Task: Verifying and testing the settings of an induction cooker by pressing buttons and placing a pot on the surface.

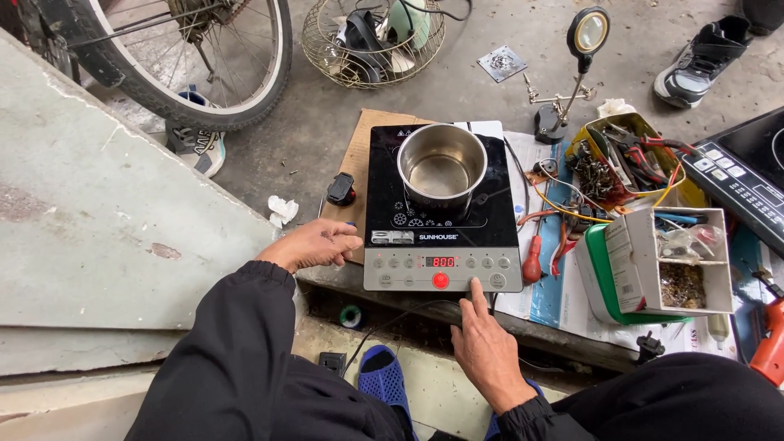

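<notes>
Cooker [442, 204] powered w/ empty steel pot [442, 167] at 12 o'clock; could scorch. Right hand [488, 347] forefinger out on panel, left hand [314, 243] loosely curled, holding nothing.

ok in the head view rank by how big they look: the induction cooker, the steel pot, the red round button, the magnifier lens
1. induction cooker
2. steel pot
3. magnifier lens, though it lies farther from the camera
4. red round button

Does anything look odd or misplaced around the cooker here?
Yes: the induction cooker with a steel pot sits on the workshop floor among loose tools, and crumpled paper lies on the concrete beside it.
</notes>
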